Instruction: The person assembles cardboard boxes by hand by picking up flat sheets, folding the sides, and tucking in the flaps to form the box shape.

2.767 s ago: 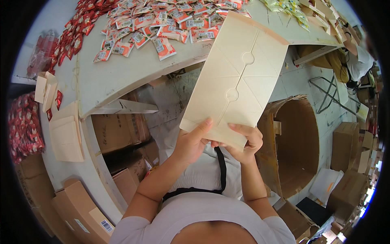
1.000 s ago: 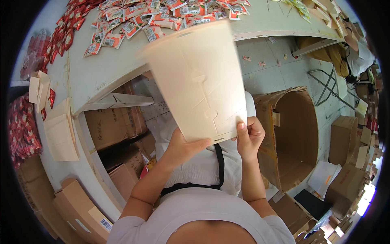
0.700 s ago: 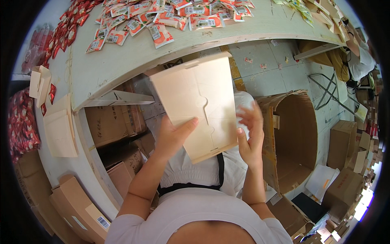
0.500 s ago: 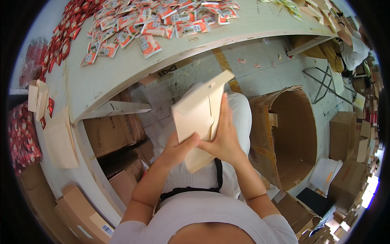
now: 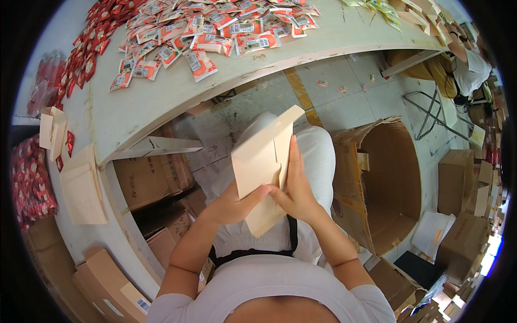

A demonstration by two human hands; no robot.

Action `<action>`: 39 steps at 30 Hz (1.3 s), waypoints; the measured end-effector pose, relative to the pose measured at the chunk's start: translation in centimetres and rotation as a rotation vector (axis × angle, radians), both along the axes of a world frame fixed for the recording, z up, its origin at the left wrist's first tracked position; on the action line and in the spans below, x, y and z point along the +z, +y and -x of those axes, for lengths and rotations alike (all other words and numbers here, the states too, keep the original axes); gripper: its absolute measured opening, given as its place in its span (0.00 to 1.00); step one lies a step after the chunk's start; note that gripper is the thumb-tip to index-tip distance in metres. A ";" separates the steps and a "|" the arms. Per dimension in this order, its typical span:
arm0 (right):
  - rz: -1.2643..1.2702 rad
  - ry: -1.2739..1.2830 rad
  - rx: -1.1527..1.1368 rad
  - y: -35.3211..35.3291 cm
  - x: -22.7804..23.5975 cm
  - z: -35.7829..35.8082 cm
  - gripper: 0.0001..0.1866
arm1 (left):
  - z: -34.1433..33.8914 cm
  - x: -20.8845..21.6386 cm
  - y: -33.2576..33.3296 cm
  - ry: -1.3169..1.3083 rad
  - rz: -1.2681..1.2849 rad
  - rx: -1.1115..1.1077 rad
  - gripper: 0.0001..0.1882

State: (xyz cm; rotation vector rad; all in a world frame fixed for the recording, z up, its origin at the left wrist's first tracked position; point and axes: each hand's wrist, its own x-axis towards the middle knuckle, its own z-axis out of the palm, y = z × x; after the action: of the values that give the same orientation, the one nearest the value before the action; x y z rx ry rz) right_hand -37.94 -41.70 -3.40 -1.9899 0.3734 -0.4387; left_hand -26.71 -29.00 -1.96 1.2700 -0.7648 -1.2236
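Observation:
Between both hands, above my lap, I hold a cream paper carton (image 5: 257,168), long and tilted, with a slit running along its face. My left hand (image 5: 235,204) grips its lower left edge, thumb across the front and the other fingers hidden behind. On the right edge lies my right hand (image 5: 296,188), its fingers stretched up along the side and its thumb pressed on the front. Both thumbs nearly meet near the lower part. Whatever the carton contains, if anything, is hidden.
A white table (image 5: 177,107) bears orange-and-white sachets (image 5: 215,43), red packets (image 5: 86,48) and flat cream cartons (image 5: 83,188). An open cardboard box (image 5: 371,183) stands to my right. Beyond it are a folding stool frame (image 5: 431,110) and another person (image 5: 471,70).
The carton has moved slightly down and turned a little, its front now facing me more flatly. My hands have moved with it, and both still hold it.

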 end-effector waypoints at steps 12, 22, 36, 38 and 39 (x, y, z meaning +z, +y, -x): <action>-0.718 -0.003 -0.083 -2.7 2.4 1.3 0.28 | -0.8 -0.5 -0.7 0.085 -0.098 0.315 0.13; 0.031 -0.113 -0.013 3.1 5.0 -0.7 0.27 | 0.7 -1.9 -1.9 -0.274 -0.124 0.540 0.10; -0.432 -0.286 -0.205 3.3 -3.8 0.1 0.21 | 0.5 -0.7 -1.5 -0.905 0.163 0.262 0.14; -0.481 -0.304 -0.237 3.4 -3.4 0.1 0.17 | 0.6 -0.7 -1.5 -0.904 0.179 0.268 0.14; -0.555 -0.289 -0.253 3.4 -3.1 0.3 0.17 | 0.6 -0.9 -1.5 -0.900 0.185 0.274 0.14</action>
State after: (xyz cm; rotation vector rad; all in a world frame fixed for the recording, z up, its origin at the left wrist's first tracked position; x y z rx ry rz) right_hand -38.21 -38.30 -6.46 -1.3241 0.5022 -0.6892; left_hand -27.33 -30.55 -2.81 1.7014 -1.2478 -0.3023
